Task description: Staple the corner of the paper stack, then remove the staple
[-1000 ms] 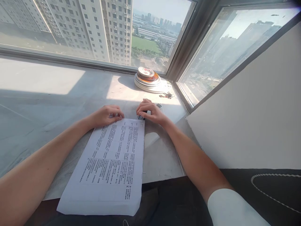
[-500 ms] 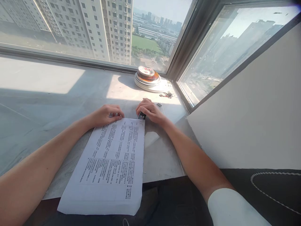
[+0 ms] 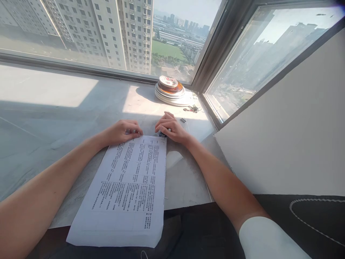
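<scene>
A printed sheet of paper (image 3: 129,187) lies on the stone windowsill (image 3: 54,118), its near edge hanging over the sill's front. My left hand (image 3: 122,131) rests with curled fingers on the sheet's far left corner, pressing it down. My right hand (image 3: 171,129) is closed over a small dark object (image 3: 162,135) at the sheet's far right corner; only its lower tip shows, and it looks like a small stapler or clip.
A stack of plates (image 3: 169,91) stands at the back in the window corner. A bunch of keys (image 3: 192,108) and a small dark item (image 3: 183,120) lie beyond my right hand. A white wall (image 3: 283,136) rises on the right.
My right hand has closed down further over the small dark object at the paper's corner, so less of it shows. The left hand and the paper have stayed put.
</scene>
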`<state>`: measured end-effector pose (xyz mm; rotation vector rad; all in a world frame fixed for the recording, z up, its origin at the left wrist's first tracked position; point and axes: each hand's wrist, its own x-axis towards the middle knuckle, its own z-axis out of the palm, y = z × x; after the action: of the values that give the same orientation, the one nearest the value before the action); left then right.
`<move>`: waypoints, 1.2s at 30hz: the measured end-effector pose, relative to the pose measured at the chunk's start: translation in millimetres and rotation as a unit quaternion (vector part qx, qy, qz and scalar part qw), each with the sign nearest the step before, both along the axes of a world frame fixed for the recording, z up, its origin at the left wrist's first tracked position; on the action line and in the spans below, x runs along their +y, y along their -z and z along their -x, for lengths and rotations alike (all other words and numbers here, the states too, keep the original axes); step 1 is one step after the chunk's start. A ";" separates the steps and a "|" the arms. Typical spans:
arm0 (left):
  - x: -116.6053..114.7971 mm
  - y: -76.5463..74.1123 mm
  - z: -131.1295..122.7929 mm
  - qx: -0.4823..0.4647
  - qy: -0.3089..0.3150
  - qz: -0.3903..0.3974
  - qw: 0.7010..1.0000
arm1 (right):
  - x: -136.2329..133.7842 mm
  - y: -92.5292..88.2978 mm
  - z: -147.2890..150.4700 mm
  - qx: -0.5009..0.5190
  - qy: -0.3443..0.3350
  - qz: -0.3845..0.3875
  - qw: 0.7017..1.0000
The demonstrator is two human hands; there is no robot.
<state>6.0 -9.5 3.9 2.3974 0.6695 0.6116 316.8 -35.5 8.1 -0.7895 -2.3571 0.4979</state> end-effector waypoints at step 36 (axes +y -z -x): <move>2.0 2.3 -1.3 0.001 0.001 -0.016 1.000 | -0.5 -1.8 0.5 0.016 -0.037 -0.011 0.999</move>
<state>7.3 -7.5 1.6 2.4285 0.6624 0.6221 316.4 -36.0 9.9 -0.6823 -2.3652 0.5094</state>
